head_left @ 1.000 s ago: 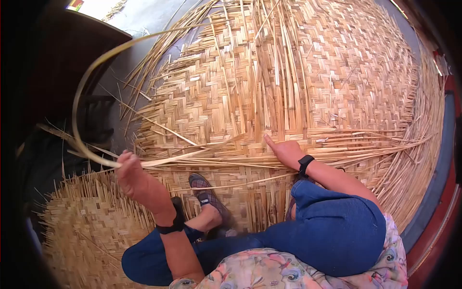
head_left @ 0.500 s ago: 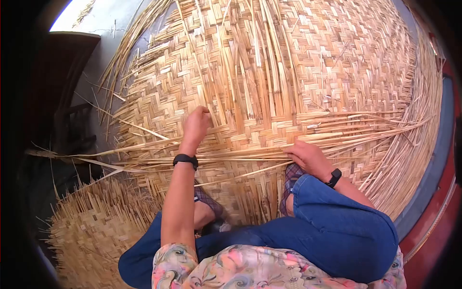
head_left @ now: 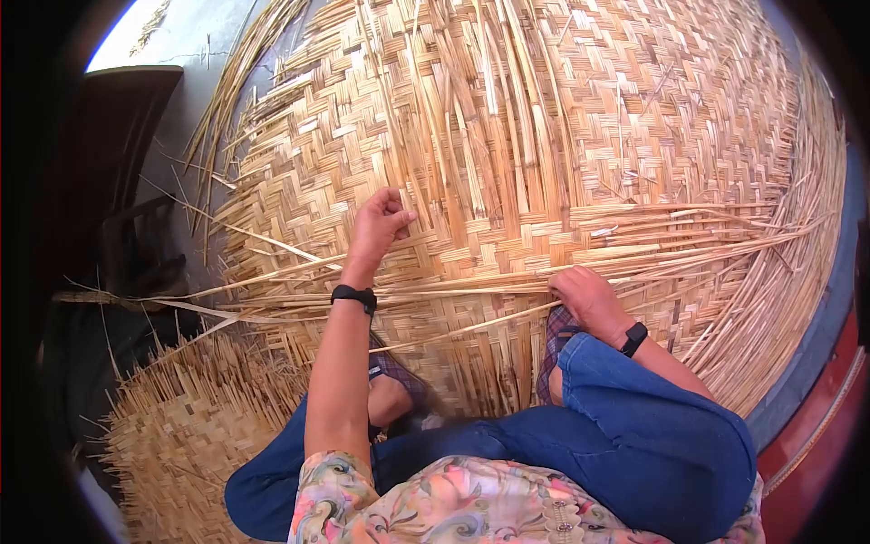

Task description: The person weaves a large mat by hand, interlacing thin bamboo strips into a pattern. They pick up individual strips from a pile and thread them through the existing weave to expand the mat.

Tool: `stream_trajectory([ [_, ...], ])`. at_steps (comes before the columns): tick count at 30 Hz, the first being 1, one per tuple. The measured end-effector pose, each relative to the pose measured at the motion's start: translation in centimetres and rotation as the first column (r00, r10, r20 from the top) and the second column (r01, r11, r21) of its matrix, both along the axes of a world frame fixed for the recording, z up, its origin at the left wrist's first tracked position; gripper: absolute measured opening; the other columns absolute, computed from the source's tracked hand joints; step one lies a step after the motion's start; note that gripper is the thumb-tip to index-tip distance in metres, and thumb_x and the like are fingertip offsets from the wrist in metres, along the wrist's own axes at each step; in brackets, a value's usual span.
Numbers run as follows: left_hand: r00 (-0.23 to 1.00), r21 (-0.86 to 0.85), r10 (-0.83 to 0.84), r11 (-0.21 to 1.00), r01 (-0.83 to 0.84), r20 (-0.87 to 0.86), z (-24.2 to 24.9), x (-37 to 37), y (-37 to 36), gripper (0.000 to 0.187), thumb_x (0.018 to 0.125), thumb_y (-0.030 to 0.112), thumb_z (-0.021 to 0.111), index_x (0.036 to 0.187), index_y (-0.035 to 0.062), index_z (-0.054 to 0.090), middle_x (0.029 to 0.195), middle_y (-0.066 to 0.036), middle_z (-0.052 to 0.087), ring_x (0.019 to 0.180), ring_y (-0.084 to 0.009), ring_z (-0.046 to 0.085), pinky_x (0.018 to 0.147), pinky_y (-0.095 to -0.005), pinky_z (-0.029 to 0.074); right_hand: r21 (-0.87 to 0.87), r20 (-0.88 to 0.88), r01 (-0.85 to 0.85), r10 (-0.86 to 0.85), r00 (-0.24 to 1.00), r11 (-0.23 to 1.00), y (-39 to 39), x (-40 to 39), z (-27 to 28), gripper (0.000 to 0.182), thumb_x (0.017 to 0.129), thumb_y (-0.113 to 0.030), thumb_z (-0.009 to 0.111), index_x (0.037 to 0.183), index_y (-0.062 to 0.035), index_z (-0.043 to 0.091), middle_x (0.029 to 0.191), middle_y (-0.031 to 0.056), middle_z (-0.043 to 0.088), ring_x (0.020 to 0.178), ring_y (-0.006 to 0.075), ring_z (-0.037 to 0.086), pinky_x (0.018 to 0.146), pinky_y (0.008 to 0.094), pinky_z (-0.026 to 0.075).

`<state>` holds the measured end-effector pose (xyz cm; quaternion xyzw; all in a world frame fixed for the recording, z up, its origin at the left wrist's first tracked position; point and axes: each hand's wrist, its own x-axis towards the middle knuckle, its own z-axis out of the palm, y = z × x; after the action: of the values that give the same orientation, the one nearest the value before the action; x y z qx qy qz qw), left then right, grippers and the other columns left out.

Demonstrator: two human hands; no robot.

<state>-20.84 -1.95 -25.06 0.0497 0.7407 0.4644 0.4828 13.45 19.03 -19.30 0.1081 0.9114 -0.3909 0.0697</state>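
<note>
My left hand [head_left: 381, 222] is over the middle of a large woven straw mat [head_left: 326, 145], its thumb and fingers held apart with nothing visible between them. Long loose strips [head_left: 471, 288] run crosswise over the mat under my left wrist. At their right part, my right hand [head_left: 583, 294] lies with curled fingers on the strips, near my right knee; its fingertips are partly hidden. More long strips [head_left: 517, 109] run lengthwise from the weave toward the top of the view.
A second woven piece with ragged edges [head_left: 181, 435] lies at the lower left. Dark furniture [head_left: 118, 136] stands at the left. Bundled strips [head_left: 811, 208] curve along the mat's right edge, beside a blue border and a red surface [head_left: 816, 417].
My left hand has turned, and its fingers have spread a little from a closed pose. My right hand has shifted slightly right. The whole view has moved a little.
</note>
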Motion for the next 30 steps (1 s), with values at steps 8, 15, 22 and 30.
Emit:
stream_trajectory([
  [8, 0.838, 0.294, 0.146, 0.956, 0.019, -0.525, 14.7, 9.7, 3.9, 0.023, 0.100, 0.015, 0.065, 0.120, 0.0023, 0.062, 0.100, -0.007, 0.067, 0.089, -0.0135, 0.062, 0.079, -0.0273, 0.052, -0.424, -0.040, 0.730, -0.816, 0.577, 0.537, 5.6, -1.2, 3.3, 0.019, 0.106, -0.026, 0.056, 0.108, -0.0098, 0.066, 0.076, 0.0012, 0.052, 0.074, 0.0132, 0.053, 0.068, 0.0311, 0.047],
  [15, 0.961, 0.313, 0.268, 0.909, -0.274, 0.064, 16.7, 18.2, 3.9, 0.031, 0.110, 0.029, 0.048, 0.118, 0.0029, 0.062, 0.118, -0.010, 0.068, 0.111, -0.0194, 0.065, 0.094, -0.0333, 0.053, 0.174, 0.013, -0.286, 0.288, 0.957, 0.942, 0.4, -5.6, 11.1, 0.017, 0.091, -0.019, 0.067, 0.106, -0.0107, 0.063, 0.088, 0.0096, 0.069, 0.080, 0.0310, 0.069, 0.070, 0.0400, 0.055],
  [22, 0.823, 0.471, 0.500, 0.677, -0.566, 0.270, 15.5, 13.8, -2.1, 0.015, 0.106, 0.016, 0.056, 0.114, 0.0048, 0.060, 0.114, -0.011, 0.069, 0.110, -0.0230, 0.067, 0.091, -0.0374, 0.059, -0.221, -0.072, 0.109, -0.128, 0.989, 0.969, 0.8, -3.3, 10.6, 0.015, 0.092, -0.016, 0.071, 0.094, -0.0019, 0.066, 0.081, 0.0110, 0.065, 0.075, 0.0255, 0.063, 0.068, 0.0351, 0.049],
  [30, 0.765, 0.328, 0.539, 0.694, -0.640, 0.352, 14.3, 16.6, 0.5, 0.014, 0.100, 0.002, 0.060, 0.113, 0.0034, 0.057, 0.110, -0.013, 0.068, 0.103, -0.0256, 0.070, 0.086, -0.0402, 0.062, -0.102, -0.169, 0.178, -0.193, 0.966, 0.979, 0.3, -2.6, 9.8, 0.015, 0.092, -0.021, 0.069, 0.094, -0.0067, 0.067, 0.087, 0.0111, 0.066, 0.086, 0.0323, 0.064, 0.077, 0.0413, 0.052],
])
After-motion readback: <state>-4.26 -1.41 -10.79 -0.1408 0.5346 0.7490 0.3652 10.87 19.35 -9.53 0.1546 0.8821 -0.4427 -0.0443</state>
